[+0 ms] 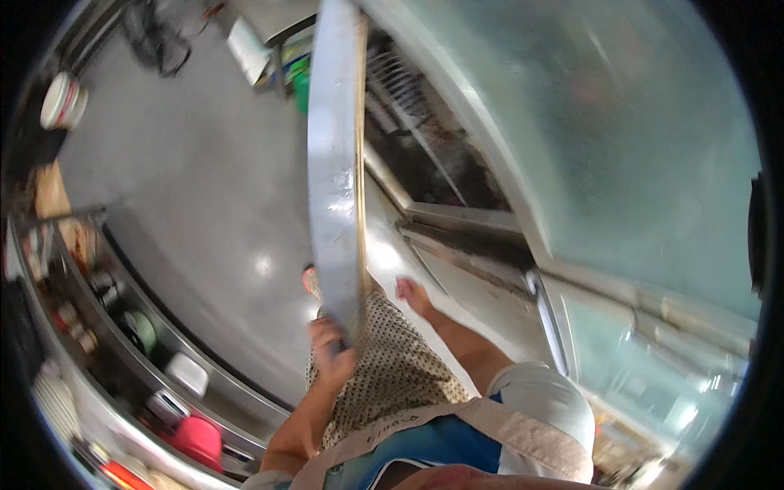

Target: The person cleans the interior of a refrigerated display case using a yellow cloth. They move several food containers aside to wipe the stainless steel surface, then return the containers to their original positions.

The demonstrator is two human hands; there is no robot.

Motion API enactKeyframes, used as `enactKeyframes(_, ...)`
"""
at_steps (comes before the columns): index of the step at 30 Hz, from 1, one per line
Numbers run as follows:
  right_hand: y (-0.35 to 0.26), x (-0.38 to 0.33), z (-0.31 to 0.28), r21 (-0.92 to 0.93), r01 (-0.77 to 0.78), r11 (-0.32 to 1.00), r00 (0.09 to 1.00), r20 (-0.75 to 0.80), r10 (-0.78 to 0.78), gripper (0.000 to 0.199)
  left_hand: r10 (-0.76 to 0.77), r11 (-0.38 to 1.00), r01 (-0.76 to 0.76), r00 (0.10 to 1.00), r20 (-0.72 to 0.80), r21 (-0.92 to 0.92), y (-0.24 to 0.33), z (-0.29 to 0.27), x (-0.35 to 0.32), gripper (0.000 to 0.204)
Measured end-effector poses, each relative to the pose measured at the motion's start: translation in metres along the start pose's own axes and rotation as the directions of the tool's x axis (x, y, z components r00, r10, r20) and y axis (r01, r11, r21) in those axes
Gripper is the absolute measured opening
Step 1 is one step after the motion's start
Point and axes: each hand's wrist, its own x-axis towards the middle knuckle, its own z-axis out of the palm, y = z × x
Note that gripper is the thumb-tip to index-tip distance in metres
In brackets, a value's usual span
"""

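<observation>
My left hand [331, 355] is wrapped round the near end of a long grey panel [333, 155]. The panel stretches away from me to the top of the view. Its flat side is pale and glossy, and a thin yellowish-brown edge runs along its right. What kind of panel it is, I cannot make out. My right hand [415, 296] hangs to the right of the panel, apart from it, with the fingers curled in and nothing seen in them. A patterned apron [388, 359] covers my front below the panel.
On the left runs a metal counter with an open shelf [151, 351] holding a white container [188, 374] and a red one [198, 442]. A white tub [64, 101] stands farther off. Along the right is a glass-fronted cabinet [637, 139] with a long handle [549, 322]. Grey floor [220, 196] lies between.
</observation>
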Motion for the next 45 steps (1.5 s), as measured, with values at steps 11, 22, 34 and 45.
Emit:
enactKeyframes(11,0.291,-0.471,-0.018,0.758,-0.135,0.638,0.584,-0.459,0.670,0.043,0.109,0.723,-0.531,0.719,0.686,0.442,0.061,0.338,-0.037,0.090)
enactKeyframes(22,0.420,-0.750,0.332,0.735,-0.277,0.619,0.400,-0.498,0.769,0.043,0.022,0.992,-0.126,0.300,0.954,0.016,0.038,0.237,-0.248,0.063)
enactKeyframes(34,0.394,-0.953,0.369,0.821,0.277,0.500,-0.640,-0.230,0.733,0.024,-0.551,0.831,-0.500,-0.687,0.473,0.243,0.132,0.274,-0.711,0.020)
enactKeyframes(45,0.391,-0.994,0.475,-0.180,0.824,0.537,-0.245,0.741,0.625,0.021,-0.145,0.793,-0.120,-0.989,0.006,-0.598,0.257,0.344,-1.199,0.025)
